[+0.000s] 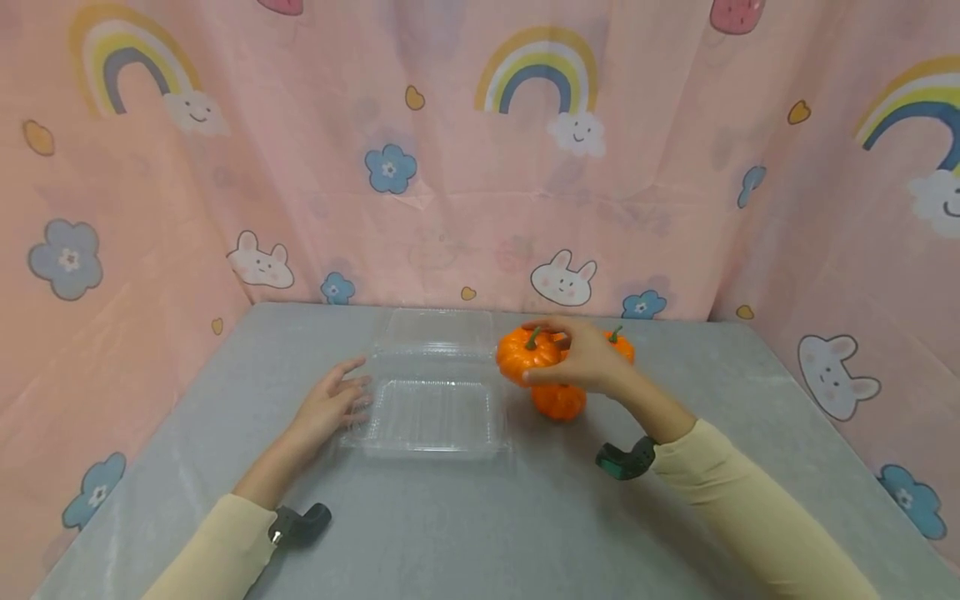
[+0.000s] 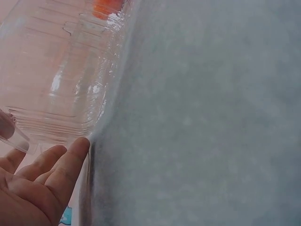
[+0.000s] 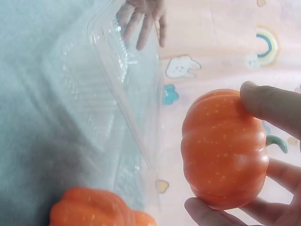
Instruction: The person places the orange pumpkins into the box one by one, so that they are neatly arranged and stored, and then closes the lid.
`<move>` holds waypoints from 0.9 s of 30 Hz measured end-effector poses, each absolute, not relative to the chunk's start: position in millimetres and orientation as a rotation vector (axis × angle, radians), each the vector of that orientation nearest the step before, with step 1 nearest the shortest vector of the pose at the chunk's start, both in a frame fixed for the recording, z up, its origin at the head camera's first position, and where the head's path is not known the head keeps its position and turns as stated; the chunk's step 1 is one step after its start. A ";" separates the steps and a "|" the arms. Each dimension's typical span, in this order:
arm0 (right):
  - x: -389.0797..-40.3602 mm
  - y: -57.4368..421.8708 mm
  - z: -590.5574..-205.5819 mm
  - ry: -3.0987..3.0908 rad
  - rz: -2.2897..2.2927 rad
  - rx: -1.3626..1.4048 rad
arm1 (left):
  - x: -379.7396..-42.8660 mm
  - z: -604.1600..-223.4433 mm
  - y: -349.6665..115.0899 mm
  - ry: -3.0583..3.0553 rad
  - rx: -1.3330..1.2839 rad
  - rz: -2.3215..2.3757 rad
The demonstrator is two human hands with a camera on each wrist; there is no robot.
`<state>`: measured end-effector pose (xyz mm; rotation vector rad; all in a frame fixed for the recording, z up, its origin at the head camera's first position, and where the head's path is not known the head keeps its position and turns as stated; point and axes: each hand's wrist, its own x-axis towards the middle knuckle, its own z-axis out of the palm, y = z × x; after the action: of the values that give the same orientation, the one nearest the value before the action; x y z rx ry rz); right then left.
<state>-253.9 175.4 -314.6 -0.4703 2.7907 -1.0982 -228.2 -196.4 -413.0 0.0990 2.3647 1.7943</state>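
Apparently, little is done: one raised pumpkin (image 1: 522,360) is gripped by the right hand (image 1: 588,362) right of centre, at least two other pumpkins (image 1: 559,403) are left nearby, and none is seen inside the central clear container (image 1: 435,417), flanked by the left hand (image 1: 328,407), fingers loosely spread.

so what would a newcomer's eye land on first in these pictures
Likely the ribbed orange pumpkin with a green stem, held in the right hand near the other orange pumpkins. Then the open, clear plastic container left of the pumpkin on the grey table, the left hand at its left side. Behind hangs a pink cloth printed with rainbows, clouds and white rabbits.
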 end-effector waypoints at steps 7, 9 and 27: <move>-253.6 158.3 -319.2 2.790 -1.101 -0.493 | -226.9 -412.8 -195.7 2.377 0.075 1.781; -254.5 152.9 -320.8 2.778 -1.119 -0.507 | -227.0 -412.3 -195.5 2.379 0.074 1.783; -251.5 87.3 -348.3 2.630 -1.276 -0.640 | -227.2 -410.5 -194.9 2.377 0.092 1.788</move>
<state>-251.5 87.3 -348.3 -0.6396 2.6303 -1.2758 -227.2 -194.9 -410.5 0.0919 2.3769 1.7880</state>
